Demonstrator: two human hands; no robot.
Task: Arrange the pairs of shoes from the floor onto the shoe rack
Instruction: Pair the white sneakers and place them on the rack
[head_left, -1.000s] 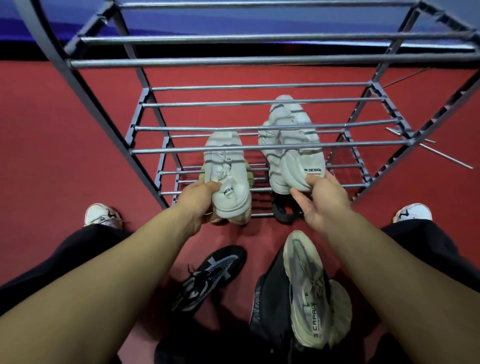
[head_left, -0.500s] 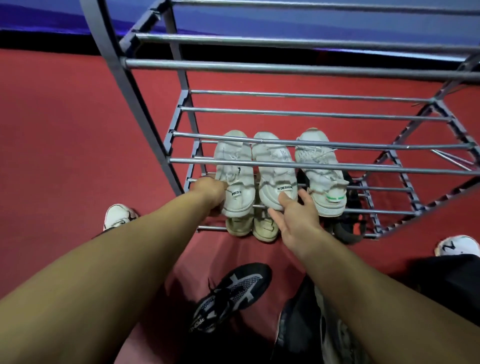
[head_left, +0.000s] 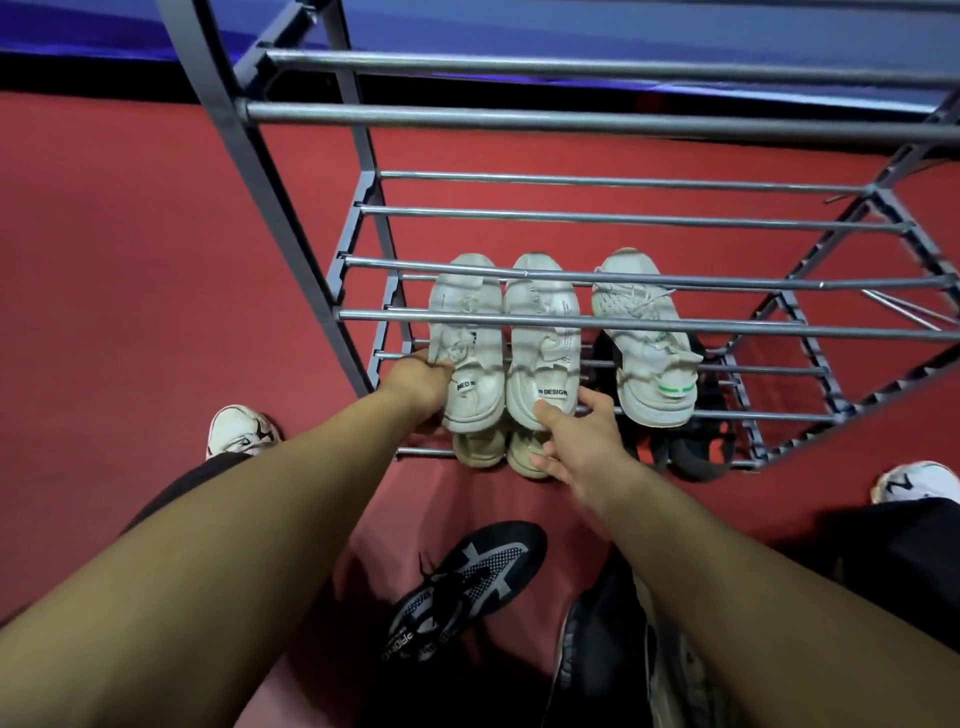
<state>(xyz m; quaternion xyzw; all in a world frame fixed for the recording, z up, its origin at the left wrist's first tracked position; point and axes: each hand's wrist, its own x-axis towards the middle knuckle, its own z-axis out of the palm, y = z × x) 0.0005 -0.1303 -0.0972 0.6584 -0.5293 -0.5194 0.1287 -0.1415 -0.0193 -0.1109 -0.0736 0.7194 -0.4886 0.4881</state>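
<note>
Now, nearest of all, a black mesh sneaker with pale stripes (head_left: 457, 590) lies on the red carpeted floor (head_left: 130, 270) between the person's arms, and by the right forearm a dark shoe with a pale one against it (head_left: 613, 660) waits too, so by my reckoning there's plenty left to shelve. Up the arms we go: the left hand (head_left: 415, 387) is curled closed on the side of the left white chunky trainer with a small heel tab (head_left: 467, 348), while the right hand (head_left: 576, 441) is half open, thumb on the heel of the right white trainer marked DESIGN (head_left: 540, 343), fingers spread beside it, more a push than a grasp. A second ago the two were apart in the air, the right one stacked with another; half a second back they'd come down together, and they sit flush now, side by side on a lower tier of the grey metal tube shoe rack (head_left: 571, 327), so that pair looks all but placed. Just beside it rests a white knit trainer with a green heel stripe (head_left: 649, 343), with beige shoes (head_left: 498, 449) and black shoes (head_left: 685, 452) a tier below.
</note>
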